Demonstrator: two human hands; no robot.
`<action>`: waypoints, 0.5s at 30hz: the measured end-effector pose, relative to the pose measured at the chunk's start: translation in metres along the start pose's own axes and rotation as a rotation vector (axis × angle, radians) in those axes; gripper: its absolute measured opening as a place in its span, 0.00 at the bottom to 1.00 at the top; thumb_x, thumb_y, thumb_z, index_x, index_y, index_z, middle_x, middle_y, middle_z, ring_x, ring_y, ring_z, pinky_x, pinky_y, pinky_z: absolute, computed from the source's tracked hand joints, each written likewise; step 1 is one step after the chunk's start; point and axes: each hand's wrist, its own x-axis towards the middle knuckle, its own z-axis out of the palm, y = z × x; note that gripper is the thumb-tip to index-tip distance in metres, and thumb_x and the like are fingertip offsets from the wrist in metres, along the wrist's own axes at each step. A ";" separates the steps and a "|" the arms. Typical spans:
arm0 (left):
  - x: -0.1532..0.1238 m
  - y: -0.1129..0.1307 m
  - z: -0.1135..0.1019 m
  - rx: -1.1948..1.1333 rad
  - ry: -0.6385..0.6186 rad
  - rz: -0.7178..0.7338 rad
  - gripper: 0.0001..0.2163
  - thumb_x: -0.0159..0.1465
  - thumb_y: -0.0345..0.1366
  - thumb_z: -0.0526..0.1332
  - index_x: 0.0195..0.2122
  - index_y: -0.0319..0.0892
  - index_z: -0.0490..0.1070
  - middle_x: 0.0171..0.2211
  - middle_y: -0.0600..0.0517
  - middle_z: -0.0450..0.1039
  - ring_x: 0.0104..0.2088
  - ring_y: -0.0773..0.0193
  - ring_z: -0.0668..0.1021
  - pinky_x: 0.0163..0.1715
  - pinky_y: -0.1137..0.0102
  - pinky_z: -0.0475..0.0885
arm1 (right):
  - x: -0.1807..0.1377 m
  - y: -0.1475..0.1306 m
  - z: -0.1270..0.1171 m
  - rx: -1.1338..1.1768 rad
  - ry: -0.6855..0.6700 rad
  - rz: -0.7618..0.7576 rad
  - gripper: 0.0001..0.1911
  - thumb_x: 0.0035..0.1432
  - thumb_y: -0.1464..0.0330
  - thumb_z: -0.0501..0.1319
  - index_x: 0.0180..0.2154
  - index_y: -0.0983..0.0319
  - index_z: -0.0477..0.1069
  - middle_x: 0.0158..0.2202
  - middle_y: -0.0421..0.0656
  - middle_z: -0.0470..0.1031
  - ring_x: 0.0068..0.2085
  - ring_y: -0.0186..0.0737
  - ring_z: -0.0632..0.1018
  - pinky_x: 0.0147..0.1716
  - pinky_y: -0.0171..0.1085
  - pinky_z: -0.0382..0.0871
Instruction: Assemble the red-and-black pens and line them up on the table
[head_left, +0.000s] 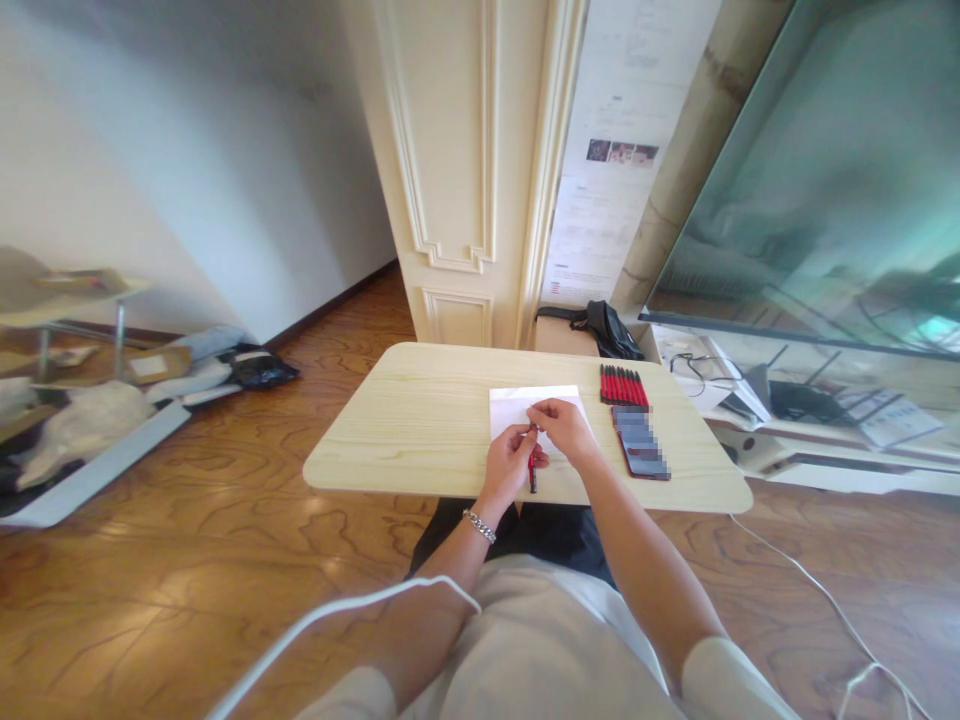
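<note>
My left hand is closed around a red and black pen, whose lower end shows below the fingers. At the pen's upper end, my right hand pinches with thumb and fingers; the part between its fingertips is mostly hidden. Both hands meet over a sheet of white paper on the light wooden table. To the right, several red pens with black ends lie side by side in a row. Below that row rests a phone, its screen partly blurred out.
Behind the table's right side, a black bag sits on a box. A low white cabinet with cables and devices stands beneath a large screen. Packages lie on the left floor. One white cable trails at right.
</note>
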 end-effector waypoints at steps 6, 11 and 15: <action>-0.001 -0.001 -0.001 0.007 -0.036 0.002 0.18 0.57 0.49 0.62 0.39 0.39 0.70 0.23 0.53 0.73 0.22 0.63 0.78 0.26 0.66 0.77 | 0.015 -0.005 -0.007 0.137 0.115 0.024 0.18 0.51 0.57 0.60 0.34 0.65 0.75 0.30 0.44 0.77 0.27 0.33 0.72 0.25 0.32 0.63; 0.000 -0.004 -0.001 -0.006 -0.028 0.013 0.18 0.58 0.48 0.62 0.40 0.38 0.69 0.23 0.52 0.73 0.22 0.63 0.78 0.26 0.66 0.77 | 0.026 0.007 -0.017 -0.245 0.150 0.045 0.14 0.52 0.61 0.59 0.31 0.64 0.78 0.29 0.44 0.78 0.31 0.39 0.76 0.31 0.34 0.65; -0.001 -0.001 -0.001 0.004 -0.021 0.006 0.18 0.58 0.48 0.62 0.40 0.39 0.70 0.24 0.52 0.73 0.22 0.63 0.78 0.26 0.66 0.77 | 0.020 0.020 -0.011 -0.603 0.131 0.122 0.11 0.52 0.64 0.61 0.33 0.62 0.79 0.34 0.47 0.80 0.38 0.43 0.77 0.38 0.35 0.65</action>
